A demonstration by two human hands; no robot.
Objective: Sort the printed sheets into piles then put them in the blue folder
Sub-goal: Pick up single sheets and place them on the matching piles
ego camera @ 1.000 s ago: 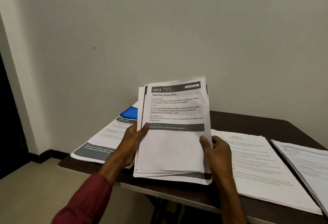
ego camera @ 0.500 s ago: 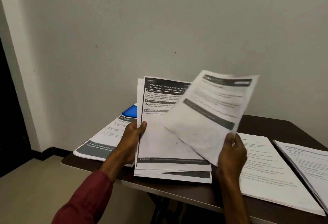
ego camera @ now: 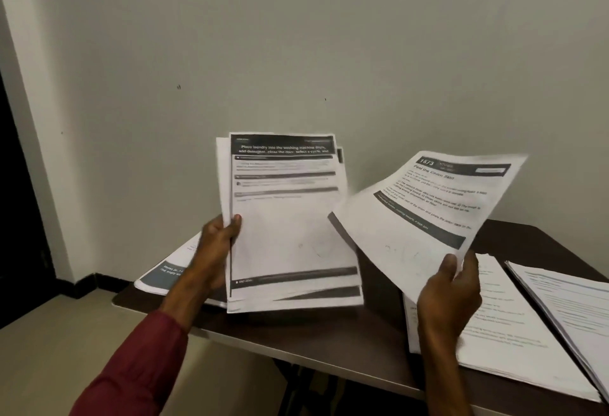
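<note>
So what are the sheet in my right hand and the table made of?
The sheet in the right hand looks like thin matte printer paper: it curves unsupported and carries black print. The table seems dark wood-look laminate with a faint sheen and a paler edge strip; solid wood is possible.

Printed stack (ego camera: 290,234) stands upright, left of a tilted, separate single sheet (ego camera: 418,217).

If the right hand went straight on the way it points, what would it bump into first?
Probably the wall behind the table; the right hand, holding the onion sheet, seems above the paper pile, but depth is unclear.
</note>
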